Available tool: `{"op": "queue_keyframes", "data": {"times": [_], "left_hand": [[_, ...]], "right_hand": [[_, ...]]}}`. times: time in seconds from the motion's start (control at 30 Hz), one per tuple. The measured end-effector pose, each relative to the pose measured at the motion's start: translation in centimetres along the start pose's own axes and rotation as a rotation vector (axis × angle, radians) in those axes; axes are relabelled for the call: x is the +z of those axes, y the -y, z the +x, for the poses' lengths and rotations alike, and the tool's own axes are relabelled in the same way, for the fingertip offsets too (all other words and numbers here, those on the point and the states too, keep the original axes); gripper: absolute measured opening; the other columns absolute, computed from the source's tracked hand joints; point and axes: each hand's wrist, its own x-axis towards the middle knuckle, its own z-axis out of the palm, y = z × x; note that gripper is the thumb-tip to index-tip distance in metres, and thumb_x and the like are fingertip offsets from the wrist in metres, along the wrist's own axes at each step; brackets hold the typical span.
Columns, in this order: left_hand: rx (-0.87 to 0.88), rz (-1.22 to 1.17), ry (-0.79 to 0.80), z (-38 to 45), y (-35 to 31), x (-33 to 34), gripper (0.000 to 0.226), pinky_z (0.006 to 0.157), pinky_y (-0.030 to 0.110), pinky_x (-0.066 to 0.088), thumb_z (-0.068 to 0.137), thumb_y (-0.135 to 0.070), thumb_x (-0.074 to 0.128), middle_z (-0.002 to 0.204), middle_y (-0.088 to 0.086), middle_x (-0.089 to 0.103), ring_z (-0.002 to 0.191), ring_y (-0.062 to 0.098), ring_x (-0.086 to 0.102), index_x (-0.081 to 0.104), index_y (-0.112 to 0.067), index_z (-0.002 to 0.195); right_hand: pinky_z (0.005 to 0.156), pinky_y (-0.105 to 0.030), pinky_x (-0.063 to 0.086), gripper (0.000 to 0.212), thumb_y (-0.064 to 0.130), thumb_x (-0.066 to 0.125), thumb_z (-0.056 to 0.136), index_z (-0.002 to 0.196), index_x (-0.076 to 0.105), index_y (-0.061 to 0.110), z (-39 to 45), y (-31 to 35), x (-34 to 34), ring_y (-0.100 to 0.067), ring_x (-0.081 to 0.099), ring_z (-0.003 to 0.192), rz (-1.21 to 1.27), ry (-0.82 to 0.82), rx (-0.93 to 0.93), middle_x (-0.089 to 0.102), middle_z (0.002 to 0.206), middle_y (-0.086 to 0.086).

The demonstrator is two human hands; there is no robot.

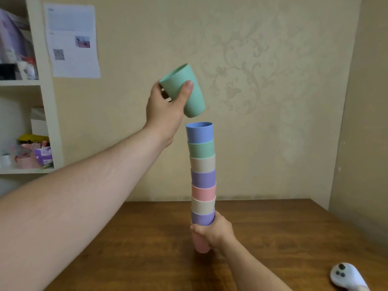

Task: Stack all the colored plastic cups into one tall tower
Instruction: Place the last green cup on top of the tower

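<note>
A tall tower of nested cups (202,179) stands on the brown wooden table (147,248). Its top cup is blue (199,132), with green, beige, purple, pink, beige and purple cups below and a pink cup (200,242) at the bottom. My right hand (216,229) grips the tower near its base. My left hand (165,110) holds a green cup (186,91) in the air, tilted, its bottom just above and left of the blue cup's open rim. The two do not touch.
A white controller (346,276) lies at the table's front right corner. A white shelf unit (27,122) with boxes and clutter stands at the left. A printed sheet (73,40) hangs on the wall behind the table.
</note>
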Motion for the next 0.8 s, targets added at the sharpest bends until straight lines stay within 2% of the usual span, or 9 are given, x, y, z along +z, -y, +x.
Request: {"op": "queue_keyframes", "data": {"times": [0.07,0.1,0.2,0.3,0.43,0.5,0.57,0.67,0.8], "left_hand": [[-0.033,0.107,0.076,0.0,0.4,0.9,0.062,0.074,0.007,0.053,0.086,-0.044,0.086,0.126,-0.012,0.070,0.102,-0.011,0.067,0.061,-0.022,0.139],[-0.059,0.155,0.114,-0.1,1.0,1.2,0.059,0.072,0.008,0.052,0.086,-0.043,0.087,0.124,-0.014,0.071,0.100,-0.012,0.066,0.062,-0.024,0.137],[-0.203,0.239,0.268,-0.4,3.1,1.6,0.050,0.077,0.019,0.054,0.087,-0.037,0.087,0.117,-0.013,0.073,0.106,0.002,0.071,0.065,-0.026,0.130],[-0.252,0.214,0.301,-0.6,4.9,2.1,0.046,0.087,0.025,0.057,0.090,-0.036,0.084,0.118,-0.013,0.073,0.109,0.007,0.072,0.063,-0.028,0.130],[-0.264,0.149,0.307,-0.9,6.1,2.9,0.061,0.099,0.032,0.056,0.092,-0.042,0.082,0.127,-0.011,0.071,0.115,0.008,0.070,0.053,-0.028,0.144],[-0.255,0.134,0.297,-1.2,6.5,2.9,0.063,0.098,0.031,0.056,0.093,-0.045,0.080,0.128,-0.012,0.071,0.114,0.005,0.070,0.051,-0.030,0.146],[-0.221,0.141,0.298,-2.0,7.1,2.5,0.060,0.094,0.028,0.056,0.094,-0.045,0.079,0.125,-0.017,0.071,0.106,-0.004,0.071,0.050,-0.032,0.145],[-0.189,0.203,0.365,-4.4,9.4,1.3,0.070,0.090,0.028,0.059,0.088,-0.043,0.083,0.121,-0.023,0.072,0.100,-0.009,0.071,0.043,-0.042,0.146],[-0.342,0.251,0.470,-10.5,15.8,-0.6,0.079,0.090,0.028,0.062,0.081,-0.029,0.092,0.117,-0.025,0.075,0.103,-0.004,0.074,0.043,-0.047,0.140]], "right_hand": [[0.102,-0.044,0.062,0.070,0.049,0.097,0.067,0.127,0.063,0.034,0.1,0.0,0.0,-0.021,0.071,0.111,-0.006,0.004,-0.009,0.074,0.122,0.007],[0.102,-0.044,0.062,0.069,0.049,0.096,0.068,0.126,0.062,0.034,0.1,-0.1,0.0,-0.021,0.071,0.112,-0.006,0.008,-0.012,0.074,0.122,0.006],[0.102,-0.043,0.062,0.065,0.049,0.096,0.069,0.122,0.060,0.036,0.2,-0.3,0.0,-0.021,0.071,0.112,-0.007,0.012,-0.018,0.073,0.123,0.007],[0.101,-0.042,0.062,0.069,0.050,0.096,0.069,0.126,0.062,0.035,0.5,-0.6,0.0,-0.020,0.071,0.111,-0.008,0.012,-0.035,0.073,0.122,0.008],[0.101,-0.043,0.062,0.072,0.057,0.093,0.064,0.127,0.063,0.038,0.5,-1.0,0.0,-0.019,0.071,0.110,-0.005,-0.001,-0.048,0.074,0.121,0.011],[0.101,-0.043,0.062,0.072,0.061,0.091,0.064,0.127,0.062,0.040,0.5,-1.2,0.2,-0.018,0.071,0.110,-0.007,-0.011,-0.057,0.074,0.120,0.013],[0.100,-0.043,0.061,0.073,0.064,0.089,0.066,0.128,0.059,0.041,0.4,-1.4,0.4,-0.017,0.070,0.110,-0.012,-0.020,-0.074,0.073,0.119,0.014],[0.100,-0.040,0.060,0.069,0.058,0.091,0.072,0.129,0.056,0.042,0.0,-2.2,0.9,-0.013,0.069,0.111,0.016,-0.025,-0.101,0.070,0.120,0.017],[0.100,-0.038,0.060,0.077,0.058,0.088,0.070,0.138,0.055,0.044,-0.4,-4.1,1.6,-0.006,0.069,0.111,0.009,-0.073,-0.171,0.072,0.124,0.021]]}}
